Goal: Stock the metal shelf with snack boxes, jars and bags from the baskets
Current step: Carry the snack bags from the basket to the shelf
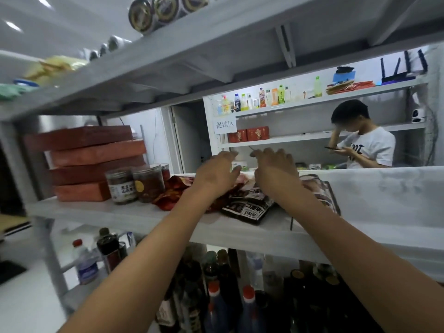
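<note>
The left hand [216,174] is reaching over the middle board of the metal shelf [115,216] at the centre of the frame, its fingers lying loose and slightly spread and gripping nothing. Just to its right, the right hand [274,169] is reaching in the same way, its fingertips bending a little at the far end and also holding nothing. Both hands are hovering low over the snack bags; whether the palms are touching them cannot be told.

A red bag [171,192] is lying under the left wrist, and a dark bag with white lettering [249,206] is lying flat below and between the two forearms, near the board's front edge. A third bag [320,188] is showing right of the right forearm.

Left of the red bag, two clear jars [134,185] are standing upright side by side, with a stack of red-brown boxes [91,162] sitting behind them at the left of the frame.

On the board below, dark bottles [216,296] are standing in the lower centre. Round tins [153,10] are showing on the top board at the upper edge. In the right background, a person in a white T-shirt [367,146] is standing by a farther shelf carrying drink bottles [262,97].
</note>
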